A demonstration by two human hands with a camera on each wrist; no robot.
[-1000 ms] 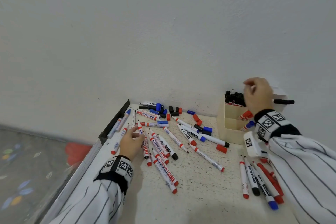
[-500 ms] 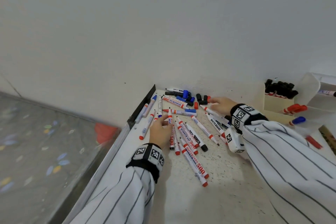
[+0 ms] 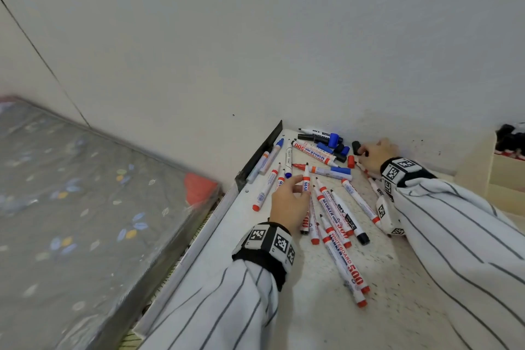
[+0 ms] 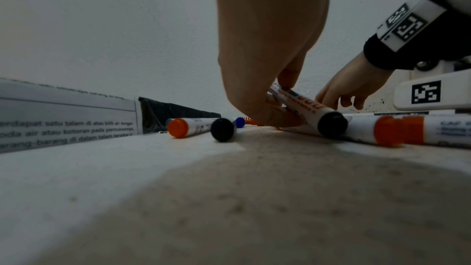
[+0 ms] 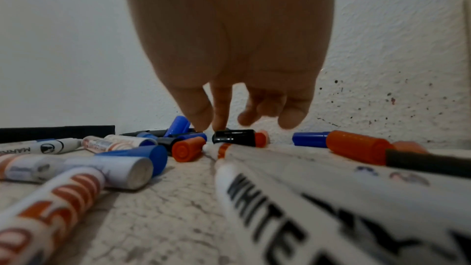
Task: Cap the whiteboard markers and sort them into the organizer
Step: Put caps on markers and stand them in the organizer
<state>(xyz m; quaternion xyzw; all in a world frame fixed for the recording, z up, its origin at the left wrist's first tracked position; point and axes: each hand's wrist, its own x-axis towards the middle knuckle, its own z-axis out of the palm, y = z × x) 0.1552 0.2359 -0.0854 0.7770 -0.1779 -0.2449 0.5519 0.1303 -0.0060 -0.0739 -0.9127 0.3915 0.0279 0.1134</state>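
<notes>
I see my left hand pinching a white-barrelled whiteboard marker w/ black end plug, tilted off the speckled counter. Right hand fingers hang relaxed, tips at a loose black plastic cap by the wall. Marker: light, rigid, slick; grip mid-barrel. Cap: small, rolls; pinch its sides.

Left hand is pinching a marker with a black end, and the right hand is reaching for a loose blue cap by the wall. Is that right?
Not quite. The left hand does pinch a black-ended marker, but in the right wrist view the fingertips of the right hand come down on a loose black cap by the wall, not a blue one.
</notes>
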